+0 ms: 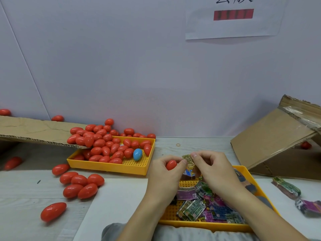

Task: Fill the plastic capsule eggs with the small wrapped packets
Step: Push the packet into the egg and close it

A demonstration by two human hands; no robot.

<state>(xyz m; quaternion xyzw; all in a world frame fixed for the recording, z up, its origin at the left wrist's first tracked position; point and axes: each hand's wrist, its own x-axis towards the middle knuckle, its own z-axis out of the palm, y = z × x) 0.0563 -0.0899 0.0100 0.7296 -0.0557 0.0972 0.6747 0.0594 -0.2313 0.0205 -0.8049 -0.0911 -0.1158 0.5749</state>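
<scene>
**Egg in L hand, packet pinched at its mouth**

Nearest cam: grey-clothed lap [173,232] at the bottom edge, w/ the near yellow perforated tray [205,225] resting at its front, full of small wrapped packets [199,206] in green and purple print.

Big stuff: pale wall [121,66] behind w/ a paper notice [232,20] top R. Tilted cardboard box [274,141] at R, a red egg just visible under it. Flat cardboard sheet [34,131] at L, its end over the far yellow tray [112,168]. White sheet [114,197] on the wood-look table [26,197].

Far tray holds a heap of red capsule eggs [104,145] plus one blue egg [137,154]; more red ones spill behind it by the wall. Loose cluster of red eggs [79,183] on the table L of the white sheet, a single one [53,211] nearer.

Hands, above the near tray: left hand [165,173] curled round a red egg [171,164]. Right hand [213,169] pinches a gold-printed packet [188,160] betw thumb and fingertips, right beside that egg; L fingertips touch the packet too. Can't tell if the egg is open.

Small bits: two loose packets [288,188] on the table at R, rubber band [178,145] near the wall.
</scene>
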